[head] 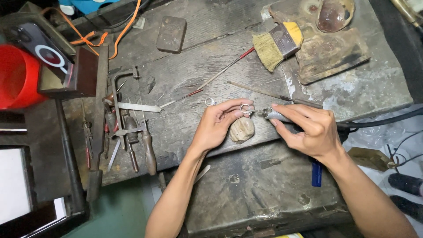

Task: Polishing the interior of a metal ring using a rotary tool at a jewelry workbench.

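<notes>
A worn wooden workbench (211,66) is lying under everything, with a yellow-handled brush (277,44) resting near its far edge. The right hand (308,128) is gripping a rotary handpiece (275,114), fingers clamped around it. The left hand (218,125) is pinching a small silver ring (245,109) at the tool's tip, just above a pale lump (242,130)

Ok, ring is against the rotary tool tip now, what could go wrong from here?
1. The left hand pinches the small silver ring with fingertips right beside the tip of the rotary handpiece; a slip could nick them.
2. The ring is held only by fingertips, so the tool may flick it away.
3. The handpiece's black cable hangs off the bench edge behind the right hand and might snag.
</notes>
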